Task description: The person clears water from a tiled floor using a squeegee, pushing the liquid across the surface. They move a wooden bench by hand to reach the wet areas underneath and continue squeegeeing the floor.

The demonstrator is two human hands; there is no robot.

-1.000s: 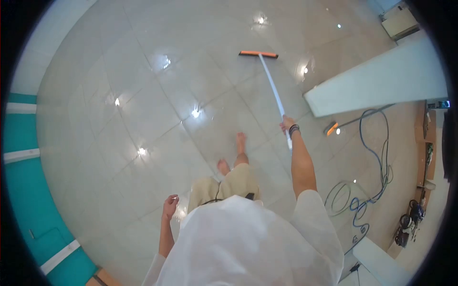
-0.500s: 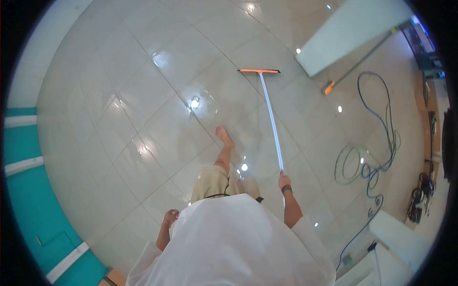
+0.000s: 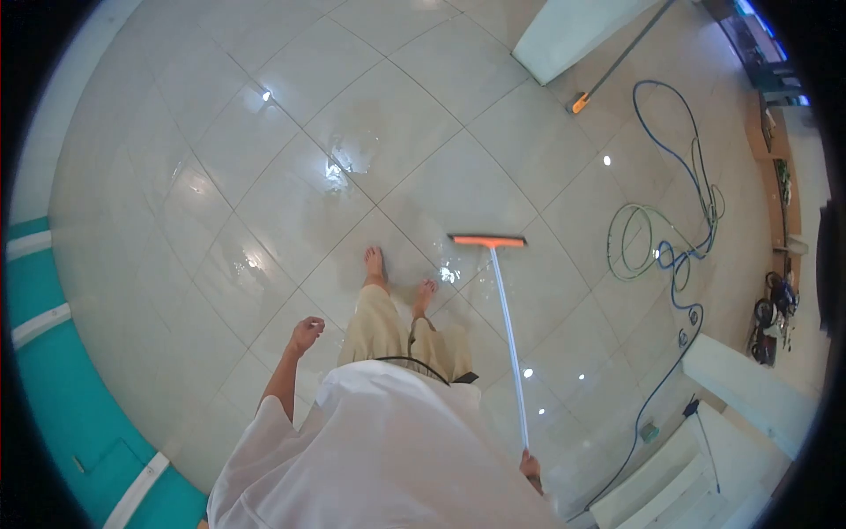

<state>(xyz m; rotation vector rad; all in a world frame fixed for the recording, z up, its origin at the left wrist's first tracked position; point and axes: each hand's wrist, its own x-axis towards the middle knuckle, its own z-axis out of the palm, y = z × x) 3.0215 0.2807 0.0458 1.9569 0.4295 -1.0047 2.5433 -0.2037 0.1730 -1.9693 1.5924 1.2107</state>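
Note:
My right hand is wrapped round the end of the long pale handle of a floor squeegee, low at my right side. The orange head with its dark blade lies on the wet tiles, ahead and right of my bare feet. Away from my body on the left hangs my left hand, empty, its fingers loosely bent and apart. Glossy wet patches shine on the tiled floor ahead.
Coiled blue and green hoses lie on the right. A second pole with an orange end stands by a white pillar. At the left runs a teal and white wall. White furniture is at the lower right.
The squeegee has come back toward me, my right hand drawing rearward with its handle. My left hand has swung outward and forward. Both feet now show ahead of me.

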